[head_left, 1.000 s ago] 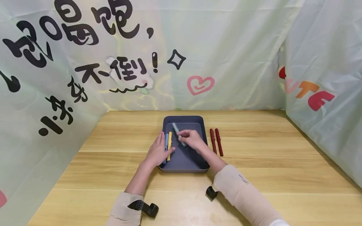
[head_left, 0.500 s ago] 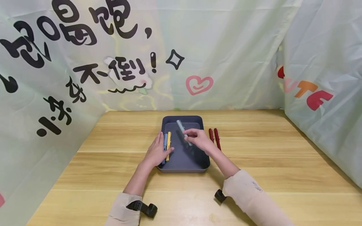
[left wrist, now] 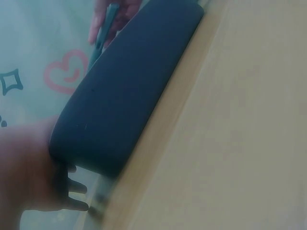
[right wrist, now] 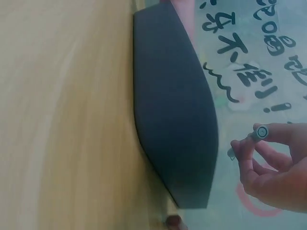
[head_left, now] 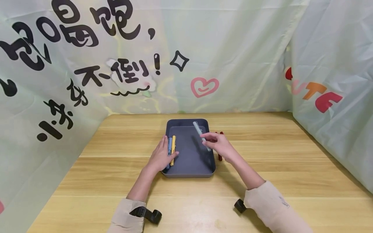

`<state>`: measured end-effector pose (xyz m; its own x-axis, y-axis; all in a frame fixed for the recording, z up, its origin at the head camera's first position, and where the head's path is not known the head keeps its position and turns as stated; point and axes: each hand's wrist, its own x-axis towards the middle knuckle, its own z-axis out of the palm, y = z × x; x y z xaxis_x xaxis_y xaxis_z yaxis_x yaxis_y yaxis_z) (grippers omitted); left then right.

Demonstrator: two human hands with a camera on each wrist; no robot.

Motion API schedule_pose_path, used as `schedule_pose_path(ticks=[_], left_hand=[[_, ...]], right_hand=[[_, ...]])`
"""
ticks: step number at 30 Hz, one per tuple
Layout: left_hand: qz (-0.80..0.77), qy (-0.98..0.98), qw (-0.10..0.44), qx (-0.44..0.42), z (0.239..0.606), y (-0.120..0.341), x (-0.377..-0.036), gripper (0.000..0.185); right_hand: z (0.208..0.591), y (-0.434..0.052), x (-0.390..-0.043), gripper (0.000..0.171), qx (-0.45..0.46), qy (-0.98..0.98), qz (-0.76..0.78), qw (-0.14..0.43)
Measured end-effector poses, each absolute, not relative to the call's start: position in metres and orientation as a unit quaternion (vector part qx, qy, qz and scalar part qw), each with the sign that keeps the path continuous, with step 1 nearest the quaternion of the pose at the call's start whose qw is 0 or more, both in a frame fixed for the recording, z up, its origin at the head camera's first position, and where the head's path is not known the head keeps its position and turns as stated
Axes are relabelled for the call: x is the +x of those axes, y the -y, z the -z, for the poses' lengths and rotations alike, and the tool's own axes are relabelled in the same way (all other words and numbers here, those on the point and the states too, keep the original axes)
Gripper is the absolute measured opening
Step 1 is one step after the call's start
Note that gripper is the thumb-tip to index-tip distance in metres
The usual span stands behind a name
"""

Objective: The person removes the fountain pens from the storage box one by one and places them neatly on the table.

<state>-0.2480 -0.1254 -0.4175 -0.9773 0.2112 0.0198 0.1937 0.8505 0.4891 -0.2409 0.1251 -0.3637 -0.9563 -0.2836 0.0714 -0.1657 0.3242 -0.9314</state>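
Grey pen (head_left: 201, 135): pinched in my right hand (head_left: 219, 145), kept level; left hand (head_left: 161, 156) flat, steadying tray (head_left: 190, 173)

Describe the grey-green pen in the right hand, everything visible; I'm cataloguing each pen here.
The grey-green pen is a slim, pale grey-green stick, plastic by its look, with what seems a clip near its far end. The right hand pinches its near part between fingertips and thumb, lifted above the right side of the dark tray, slanting away and leftward. The right wrist view shows its round end with a dark centre. Only the fingers touch it.
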Motion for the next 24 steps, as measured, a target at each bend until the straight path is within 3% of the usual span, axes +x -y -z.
schedule_pose_path(ticks=[24], left_hand=[[-0.244,-0.963,0.019,0.111,0.419,0.126,-0.249,0.089]], right_hand=[[0.371,-0.186,-0.236,0.035,-0.078,-0.817,0.571,0.014]])
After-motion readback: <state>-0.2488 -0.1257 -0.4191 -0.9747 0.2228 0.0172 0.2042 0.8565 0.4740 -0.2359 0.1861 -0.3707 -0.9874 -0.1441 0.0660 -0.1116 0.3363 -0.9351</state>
